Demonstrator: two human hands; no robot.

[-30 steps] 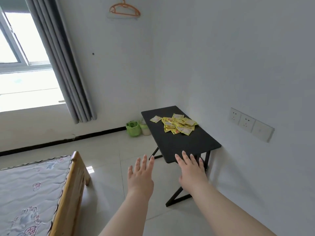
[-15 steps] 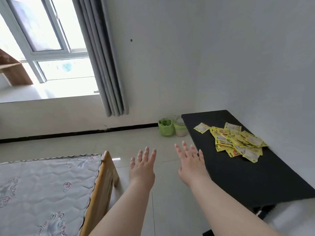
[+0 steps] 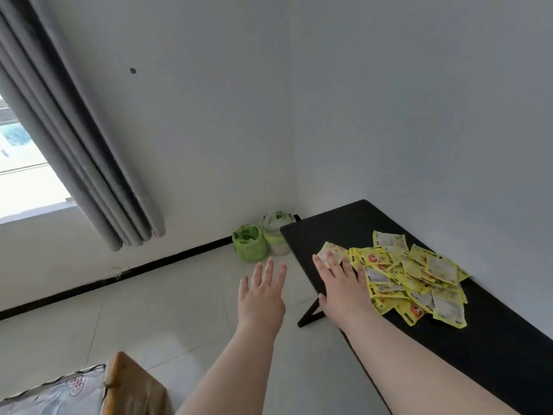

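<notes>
R hand (image 3: 341, 290) is fully open, palm down, fingers (image 3: 322, 269) straight and a bit spread, gripping nothing. It's out over the near-left edge of the long black rectangular tabletop (image 3: 493, 348), w/ the fingertips overlapping a single pale-yellow foil sachet (image 3: 329, 252) at the left end of the heap. Can't tell whether the tips press on that sachet or hover just above it. The hand's little-finger side sits just beside the loose heap of bright yellow printed sachets (image 3: 414, 284); contact w/ its edge isn't clear. L hand (image 3: 261, 298) is open too, palm down, fingers apart, nothing in it. It hangs over the pale tiled floor (image 3: 149, 319), left of the table and apart from the R hand. The heap lies approx. mid-tabletop, nearer the white wall (image 3: 434, 130). Its long axis runs far-left to near-right, roughly along the table's own length, and the sachets lie flat, overlapping, turned all ways. In the room's corner, just past the table's far end, a green plastic bag (image 3: 250, 242) and a whitish bag w/ green trim (image 3: 276, 235) stand side by side on the floor. A grey pleated curtain (image 3: 74, 151) hangs at left beside a bright window (image 3: 24, 181). A wooden bed corner (image 3: 131, 384) w/ a quilted mattress (image 3: 59, 396) shows bottom left.
</notes>
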